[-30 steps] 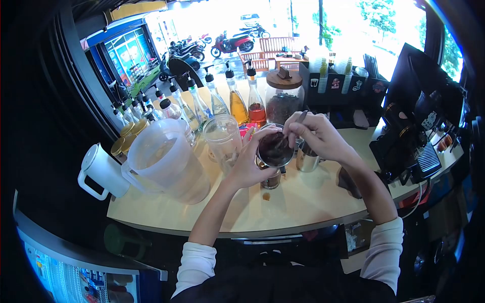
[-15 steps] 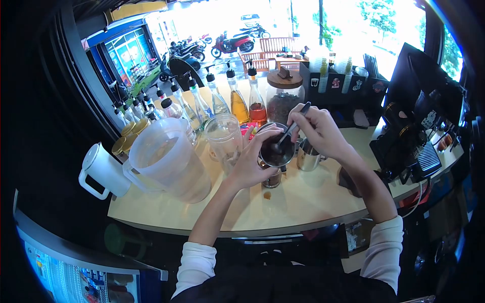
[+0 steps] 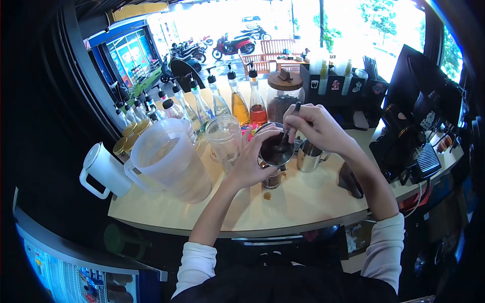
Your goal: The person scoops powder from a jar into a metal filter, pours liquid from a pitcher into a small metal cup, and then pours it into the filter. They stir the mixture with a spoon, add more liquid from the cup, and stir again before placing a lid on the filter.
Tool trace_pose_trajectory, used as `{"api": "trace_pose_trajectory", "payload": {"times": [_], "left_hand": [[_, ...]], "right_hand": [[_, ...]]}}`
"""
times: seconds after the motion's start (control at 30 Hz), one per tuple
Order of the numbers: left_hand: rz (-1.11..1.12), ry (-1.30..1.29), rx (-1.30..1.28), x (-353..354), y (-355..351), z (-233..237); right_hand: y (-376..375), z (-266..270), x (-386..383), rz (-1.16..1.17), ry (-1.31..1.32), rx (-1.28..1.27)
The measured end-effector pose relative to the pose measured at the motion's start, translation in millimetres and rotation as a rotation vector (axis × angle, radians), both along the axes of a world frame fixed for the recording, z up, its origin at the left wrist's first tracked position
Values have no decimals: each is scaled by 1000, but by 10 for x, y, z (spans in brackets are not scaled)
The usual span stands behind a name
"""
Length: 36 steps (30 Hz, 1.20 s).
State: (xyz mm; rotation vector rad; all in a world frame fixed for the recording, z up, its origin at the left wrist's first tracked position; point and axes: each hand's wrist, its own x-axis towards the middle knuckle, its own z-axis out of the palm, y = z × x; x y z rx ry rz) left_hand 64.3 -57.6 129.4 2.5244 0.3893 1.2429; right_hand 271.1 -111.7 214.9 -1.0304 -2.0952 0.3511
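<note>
Tilted above the counter, a round metal cup (image 3: pixel 273 157) with dark contents is held by my left hand (image 3: pixel 251 160), its fingers around the rim and side. My right hand (image 3: pixel 316 129) grips the dark handle of a spoon (image 3: pixel 295 110), whose lower end is inside the cup. Under the cup stands a small glass (image 3: pixel 272 181), partly hidden. A steel pitcher (image 3: pixel 307 157) is just right of the cup. Left of my left hand is a clear plastic jar (image 3: pixel 224 132).
A large translucent jug (image 3: pixel 166 161) and a white lidded pitcher (image 3: pixel 103 169) stand on the left of the counter (image 3: pixel 242 214). Pump bottles (image 3: pixel 237 98) and a wooden-lidded jar (image 3: pixel 284 96) line the back. A black machine (image 3: pixel 409 146) is at right, near a dark cloth (image 3: pixel 349 181).
My right hand has shifted slightly left, and the spoon handle is now more upright in the cup. My left hand keeps its hold with little movement.
</note>
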Motion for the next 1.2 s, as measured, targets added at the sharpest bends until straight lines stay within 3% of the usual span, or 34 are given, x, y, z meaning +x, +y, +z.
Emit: {"api": "trace_pose_trajectory", "payload": {"times": [0.17,0.23,0.3,0.37,0.43,0.57,0.63,0.7,0.83,0.97,1.07,1.2], "left_hand": [[46,10,-55,-10,39,-78],[-83,-43,-85,10,62,-77],[-60,-43,-123,3,56,-95],[-39,-43,-158,8,44,-93],[-83,-35,-182,13,22,-78],[-88,-72,-131,35,25,-72],[-63,-51,-150,25,25,-83],[-55,-59,-153,27,37,-105],[-40,-48,-95,8,4,-62],[48,6,21,-15,-21,-4],[44,13,2,-12,-12,19],[35,-21,53,-20,-21,34]], "right_hand": [[-10,-49,-87,125,72,138],[-14,-5,-32,58,104,132],[-58,49,-26,10,140,-35],[-31,-15,-24,79,107,-38],[-8,-23,-9,91,41,131],[-62,42,-9,-6,41,-47],[-57,-67,-68,46,64,4],[-46,-158,-105,39,319,55],[-159,-39,-96,-66,104,-81],[-65,-78,-57,-71,263,-14],[-25,-148,-108,74,86,192],[-104,-40,-101,-68,144,101]]}}
